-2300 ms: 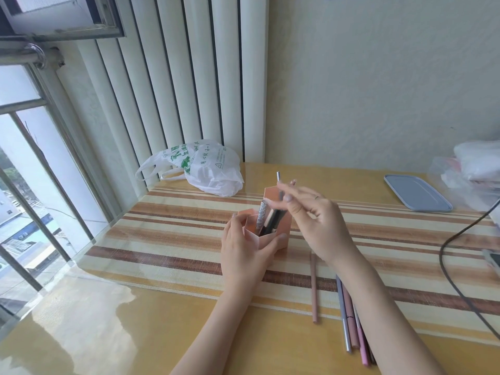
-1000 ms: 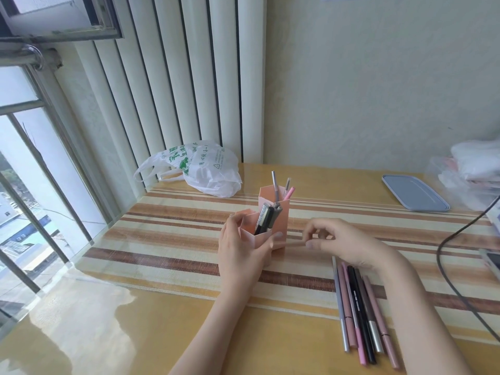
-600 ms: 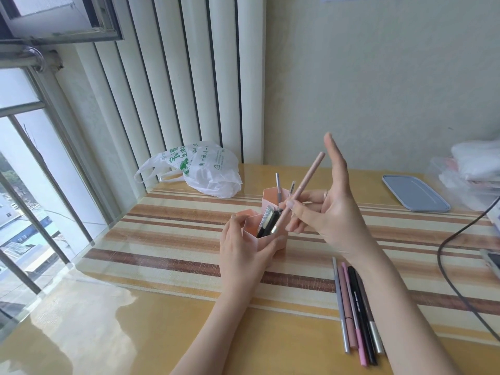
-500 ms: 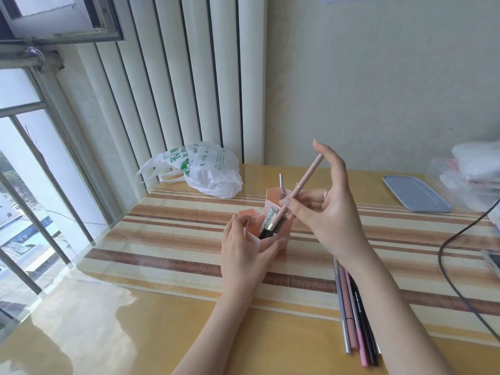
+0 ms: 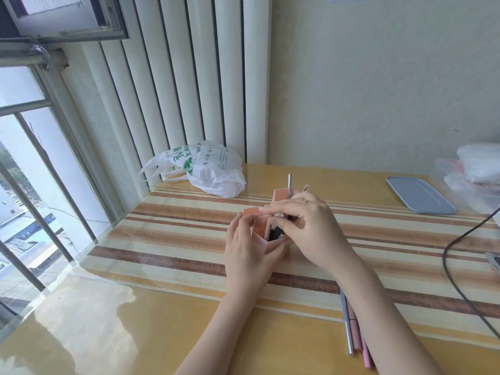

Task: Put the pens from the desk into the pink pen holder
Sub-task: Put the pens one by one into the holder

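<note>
The pink pen holder [image 5: 281, 195] stands on the striped mat in the middle of the desk. My left hand [image 5: 249, 255] grips its near side. My right hand [image 5: 311, 228] hovers over its front opening, fingers pinched on a pale pink pen that is mostly hidden under them. A grey pen [image 5: 289, 182] and another pen tip [image 5: 306, 187] stick up from the back compartment, and dark pens show in the front one. Several more pens [image 5: 351, 326] lie side by side on the desk, partly covered by my right forearm.
A white plastic bag [image 5: 211, 171] lies at the back left by the radiator. A grey-blue lid [image 5: 419, 194] sits at the back right, beside a pile of white bags [image 5: 479, 163]. A black cable [image 5: 454, 266] curves over the right edge. A barred window is at the left.
My right hand picked a pale pink pen off the desk, raised it tilted above the holder, and has now come down over the holder's opening. My left hand has kept its grip on the holder.
</note>
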The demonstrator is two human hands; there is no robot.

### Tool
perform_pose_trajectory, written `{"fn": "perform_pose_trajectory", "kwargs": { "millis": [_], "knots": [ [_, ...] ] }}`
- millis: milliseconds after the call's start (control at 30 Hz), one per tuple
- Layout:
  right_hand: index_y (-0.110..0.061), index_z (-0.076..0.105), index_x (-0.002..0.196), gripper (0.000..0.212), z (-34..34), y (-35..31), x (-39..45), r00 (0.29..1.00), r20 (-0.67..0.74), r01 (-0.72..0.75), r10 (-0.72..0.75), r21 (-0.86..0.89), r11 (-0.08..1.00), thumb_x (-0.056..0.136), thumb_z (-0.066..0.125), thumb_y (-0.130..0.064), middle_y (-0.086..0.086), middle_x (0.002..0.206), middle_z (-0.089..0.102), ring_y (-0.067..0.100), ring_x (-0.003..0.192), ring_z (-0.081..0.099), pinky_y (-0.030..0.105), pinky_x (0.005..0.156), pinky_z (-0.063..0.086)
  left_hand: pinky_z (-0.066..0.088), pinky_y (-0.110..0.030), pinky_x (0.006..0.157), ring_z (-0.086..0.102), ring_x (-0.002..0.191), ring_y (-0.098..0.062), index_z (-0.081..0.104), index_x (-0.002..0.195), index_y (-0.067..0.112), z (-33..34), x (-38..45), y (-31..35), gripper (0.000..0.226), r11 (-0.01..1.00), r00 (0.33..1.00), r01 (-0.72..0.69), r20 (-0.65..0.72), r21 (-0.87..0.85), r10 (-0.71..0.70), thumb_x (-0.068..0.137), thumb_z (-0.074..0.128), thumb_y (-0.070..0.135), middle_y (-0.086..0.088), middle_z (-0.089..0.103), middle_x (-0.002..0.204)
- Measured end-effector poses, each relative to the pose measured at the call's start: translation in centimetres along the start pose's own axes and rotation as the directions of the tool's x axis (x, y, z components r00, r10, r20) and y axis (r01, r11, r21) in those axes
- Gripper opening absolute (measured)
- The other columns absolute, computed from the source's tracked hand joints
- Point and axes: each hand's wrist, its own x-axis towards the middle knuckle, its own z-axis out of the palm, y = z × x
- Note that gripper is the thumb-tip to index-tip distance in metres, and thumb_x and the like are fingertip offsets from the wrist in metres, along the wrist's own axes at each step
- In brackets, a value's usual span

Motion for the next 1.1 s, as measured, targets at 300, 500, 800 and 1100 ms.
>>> {"fn": "perform_pose_trajectory", "kwargs": {
  "millis": [300, 500, 800, 1100],
  "knots": [
    [-0.04, 0.063, 0.118, 0.03, -3.3, 1.2, 0.2, 0.989, 0.041, -0.148, 0.143, 0.185, 0.972, 0.091, 0.05, -0.043, -0.025, 0.117, 0.063, 0.009, 0.094, 0.065, 0.017, 0.08, 0.049, 0.037, -0.028, 0.095, 0.042, 0.126, -0.016, 0.047, 0.115, 0.032, 0.1, 0.1, -0.2, 0.068, 1.0, 0.999, 0.03, -0.012, -0.008, -0.03, 0.058, 0.081, 0.05, 0.04, 0.039, 0.105],
    [-0.032, 0.07, 0.097, 0.024, -6.3, 3.9, -0.3, 0.954, -0.096, -0.281, 0.285, 0.056, 0.958, 0.088, 0.064, -0.011, -0.022, 0.095, 0.069, -0.007, 0.078, 0.063, 0.011, 0.07, 0.043, 0.03, -0.001, 0.081, 0.048, 0.104, 0.0, 0.033, 0.101, 0.066, 0.0, -0.2, 0.5, 0.062, 0.997, 0.999, 0.022, 0.042, -0.076, -0.019, 0.052, 0.07, 0.065, 0.032, 0.051, 0.103],
    [-0.017, 0.06, 0.098, 0.035, -5.4, 7.4, -2.2, 0.514, 0.333, -0.579, 0.79, -0.545, 0.606, 0.08, 0.071, -0.044, -0.001, 0.106, 0.058, 0.017, 0.091, 0.054, 0.03, 0.073, 0.042, 0.035, -0.012, 0.076, 0.049, 0.099, -0.003, 0.043, 0.106, 0.049, 0.1, -0.2, 0.4, 0.062, 0.996, 0.997, 0.062, 0.042, -0.071, -0.059, 0.052, 0.069, 0.069, 0.024, 0.055, 0.1],
    [-0.009, 0.053, 0.07, 0.028, -3.5, 7.3, -1.7, 0.544, 0.261, -0.643, 0.797, -0.48, 0.596, 0.089, 0.056, -0.03, 0.0, 0.061, 0.045, 0.018, 0.054, 0.043, 0.027, 0.051, 0.029, 0.035, -0.015, 0.072, 0.048, 0.092, -0.006, 0.047, 0.096, 0.03, 0.3, -0.3, -0.1, 0.056, 0.994, 0.995, 0.079, 0.07, -0.071, -0.074, 0.057, 0.072, 0.061, 0.015, 0.057, 0.094]
  ]
}}
